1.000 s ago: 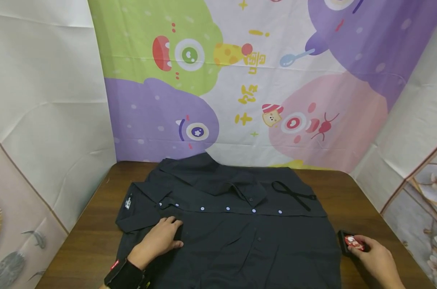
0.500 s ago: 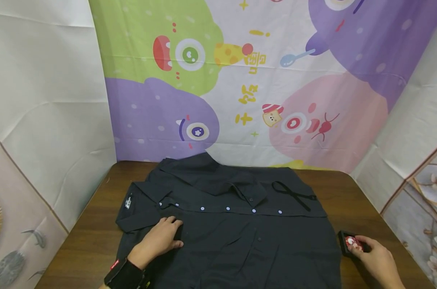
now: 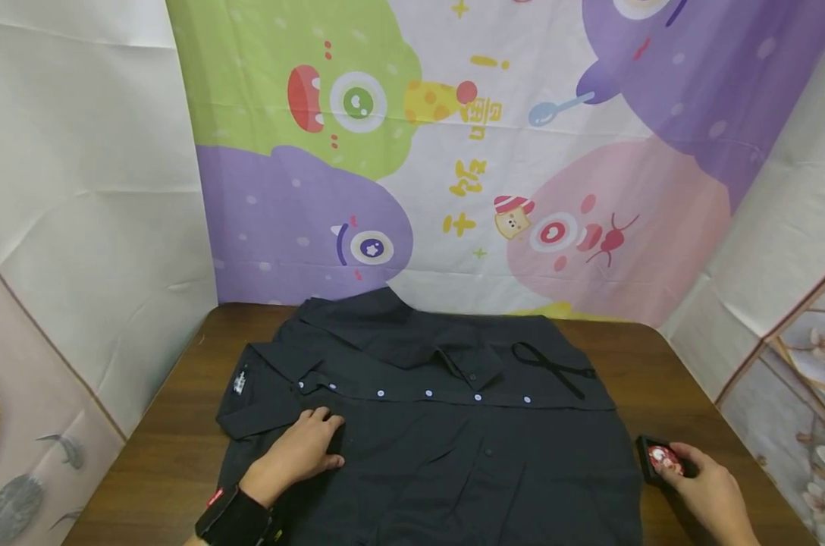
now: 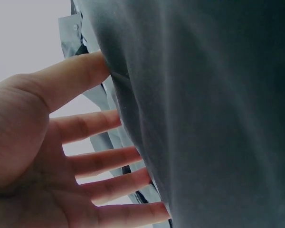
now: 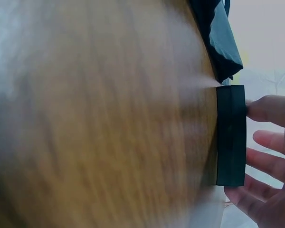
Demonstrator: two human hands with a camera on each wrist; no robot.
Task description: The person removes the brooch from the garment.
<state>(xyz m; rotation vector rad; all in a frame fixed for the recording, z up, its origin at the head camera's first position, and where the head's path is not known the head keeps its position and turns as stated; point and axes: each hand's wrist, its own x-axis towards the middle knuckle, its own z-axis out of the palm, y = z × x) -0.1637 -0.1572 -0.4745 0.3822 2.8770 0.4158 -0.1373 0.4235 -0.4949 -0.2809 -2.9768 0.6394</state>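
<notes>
Pressing dark shirt [image 3: 440, 440] flat, left hand [image 3: 302, 453] open-fingered; right hand [image 3: 704, 489] touching black box [image 3: 658, 459], fingers relaxed.

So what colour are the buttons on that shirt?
Pale blue-white buttons on the black shirt; clearest in the head view.

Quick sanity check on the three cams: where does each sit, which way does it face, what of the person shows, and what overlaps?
Head: worn on the head, faces forward and down at the table; shows the black shirt, the left hand flat on it, the right hand at the small black box.
Left wrist: low at the left hand, facing along the straight fingers touching the shirt.
Right wrist: low at the table, facing the box and the right hand's fingers.
Shared: all three show the shirt; head and right wrist share the box.
</notes>
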